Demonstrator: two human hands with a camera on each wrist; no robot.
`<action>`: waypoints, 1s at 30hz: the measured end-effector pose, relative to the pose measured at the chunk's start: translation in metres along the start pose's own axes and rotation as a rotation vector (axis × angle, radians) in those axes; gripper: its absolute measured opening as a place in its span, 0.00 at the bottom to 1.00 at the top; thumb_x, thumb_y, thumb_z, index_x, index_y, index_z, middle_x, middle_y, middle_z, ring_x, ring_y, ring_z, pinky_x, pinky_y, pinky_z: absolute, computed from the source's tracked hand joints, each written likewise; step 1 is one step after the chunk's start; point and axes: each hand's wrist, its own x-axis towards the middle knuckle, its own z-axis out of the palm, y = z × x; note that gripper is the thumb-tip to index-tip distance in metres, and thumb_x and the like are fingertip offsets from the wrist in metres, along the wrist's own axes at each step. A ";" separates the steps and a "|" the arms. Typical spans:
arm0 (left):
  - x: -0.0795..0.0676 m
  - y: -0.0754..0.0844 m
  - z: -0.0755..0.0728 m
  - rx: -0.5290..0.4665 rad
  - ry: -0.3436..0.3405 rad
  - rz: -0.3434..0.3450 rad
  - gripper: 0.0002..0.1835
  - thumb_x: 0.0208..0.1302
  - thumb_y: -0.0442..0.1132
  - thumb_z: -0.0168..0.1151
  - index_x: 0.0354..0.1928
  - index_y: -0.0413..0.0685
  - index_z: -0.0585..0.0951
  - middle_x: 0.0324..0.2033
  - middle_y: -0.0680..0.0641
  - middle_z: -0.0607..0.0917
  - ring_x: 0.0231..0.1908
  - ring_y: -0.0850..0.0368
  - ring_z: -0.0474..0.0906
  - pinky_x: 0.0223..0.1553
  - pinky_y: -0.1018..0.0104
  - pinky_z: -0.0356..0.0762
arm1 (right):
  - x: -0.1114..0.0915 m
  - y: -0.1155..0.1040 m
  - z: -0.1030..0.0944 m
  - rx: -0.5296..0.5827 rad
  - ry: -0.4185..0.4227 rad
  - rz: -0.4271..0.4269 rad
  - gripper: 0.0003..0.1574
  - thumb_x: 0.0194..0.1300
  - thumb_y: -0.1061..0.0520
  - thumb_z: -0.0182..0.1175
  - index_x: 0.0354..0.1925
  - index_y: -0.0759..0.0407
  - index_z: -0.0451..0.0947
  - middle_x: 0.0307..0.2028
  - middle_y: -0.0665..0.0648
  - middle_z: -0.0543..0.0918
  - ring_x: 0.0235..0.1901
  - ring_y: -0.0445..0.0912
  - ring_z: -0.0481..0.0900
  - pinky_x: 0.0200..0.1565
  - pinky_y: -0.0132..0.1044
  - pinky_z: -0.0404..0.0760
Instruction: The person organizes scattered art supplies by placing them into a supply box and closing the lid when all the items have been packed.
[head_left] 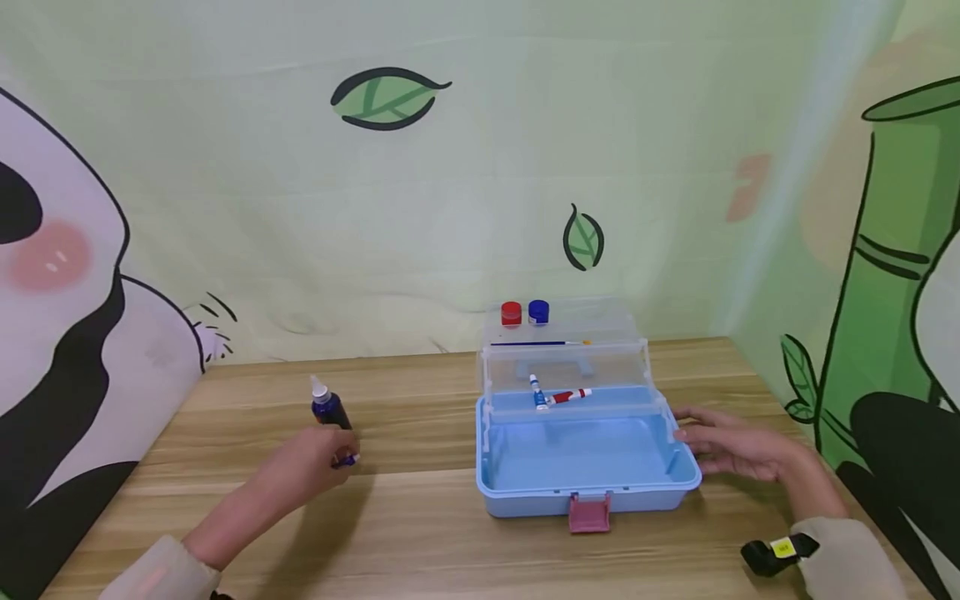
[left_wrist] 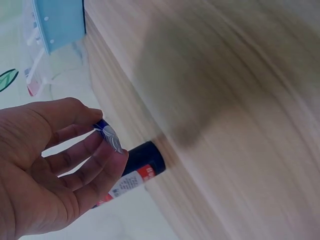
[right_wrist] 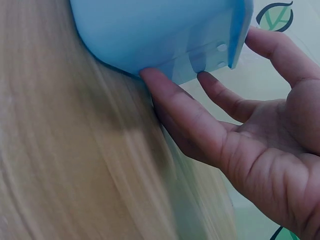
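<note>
My left hand (head_left: 311, 462) pinches a small blue thing with a crinkled silvery end (left_wrist: 111, 136) between thumb and fingers; its kind I cannot tell. Just beyond that hand, a dark blue bottle (head_left: 328, 407) with a pale pointed nozzle stands upright on the table. To the right sits a light blue storage box (head_left: 588, 500) with a pink latch (head_left: 589, 513) and its clear upper part raised. The fingertips of my right hand (head_left: 738, 446) rest against the box's right side, with the fingers spread.
In the box's clear tiers are a red jar (head_left: 511, 314), a blue jar (head_left: 538, 312), a paintbrush (head_left: 540, 342), a blue-and-white paint tube (head_left: 537, 392) and a red-and-white paint tube (head_left: 570, 396). A printed cloth backdrop (head_left: 450, 217) rises behind the wooden table (head_left: 420, 517).
</note>
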 end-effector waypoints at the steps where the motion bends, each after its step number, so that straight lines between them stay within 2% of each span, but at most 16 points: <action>1: 0.001 0.001 0.000 -0.001 0.001 0.004 0.10 0.52 0.27 0.73 0.32 0.48 0.83 0.26 0.52 0.83 0.28 0.60 0.78 0.30 0.62 0.78 | 0.000 0.000 0.000 0.004 0.000 -0.004 0.48 0.80 0.56 0.49 0.76 0.75 0.30 0.67 0.71 0.68 0.60 0.54 0.77 0.58 0.56 0.79; 8: 0.012 0.006 -0.004 0.003 0.007 0.045 0.09 0.53 0.27 0.74 0.34 0.45 0.84 0.26 0.54 0.82 0.27 0.63 0.76 0.29 0.65 0.77 | 0.000 0.003 0.000 0.020 0.000 -0.009 0.47 0.80 0.56 0.49 0.76 0.74 0.31 0.66 0.68 0.70 0.60 0.53 0.78 0.58 0.55 0.79; 14: 0.022 0.015 -0.012 0.006 -0.039 -0.001 0.08 0.57 0.28 0.72 0.37 0.44 0.85 0.29 0.51 0.83 0.28 0.61 0.76 0.29 0.64 0.79 | 0.000 0.004 -0.001 0.037 -0.001 -0.012 0.47 0.80 0.56 0.49 0.76 0.74 0.31 0.65 0.67 0.71 0.59 0.53 0.78 0.58 0.56 0.79; 20: 0.033 0.024 -0.018 0.056 -0.012 0.041 0.08 0.57 0.29 0.72 0.38 0.44 0.86 0.31 0.49 0.84 0.32 0.59 0.81 0.32 0.63 0.81 | -0.001 0.004 0.000 0.049 -0.008 -0.022 0.47 0.80 0.57 0.49 0.76 0.75 0.30 0.63 0.65 0.73 0.59 0.52 0.78 0.58 0.56 0.79; 30: 0.051 0.040 -0.025 0.089 -0.030 0.075 0.08 0.59 0.31 0.71 0.41 0.43 0.86 0.34 0.49 0.84 0.34 0.56 0.83 0.33 0.62 0.82 | -0.002 0.004 0.000 0.057 -0.006 -0.025 0.46 0.80 0.57 0.49 0.75 0.75 0.31 0.62 0.63 0.74 0.59 0.52 0.79 0.58 0.55 0.79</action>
